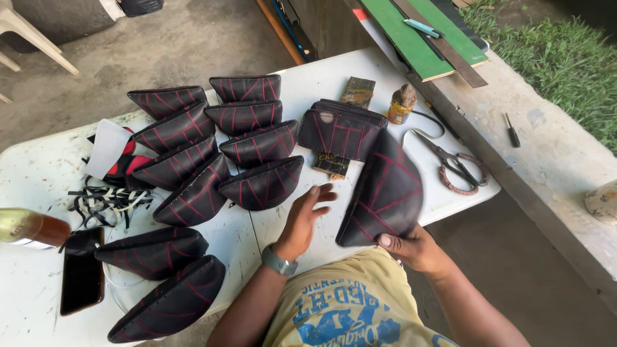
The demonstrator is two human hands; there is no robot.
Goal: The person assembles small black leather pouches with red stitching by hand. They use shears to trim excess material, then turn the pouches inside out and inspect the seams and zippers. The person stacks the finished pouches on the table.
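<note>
My right hand (416, 249) grips the lower edge of a black leather panel with red stitching (385, 189), holding it up at the table's near edge. My left hand (306, 218) hovers just left of it, fingers spread, holding nothing. Its fingertips are near another stitched panel (262, 184). Several more matching black panels (193, 138) lie in two rows across the white table (38, 173). Two more panels (160, 283) rest at the near left.
A stitched black pouch (339, 128) lies in the centre, with scissors (459, 167) and a small glue jar (402, 105) to its right. A phone (82, 273), a bottle (29, 228) and leather scraps (106, 202) sit left. A concrete ledge (546, 154) carries a screwdriver (512, 132).
</note>
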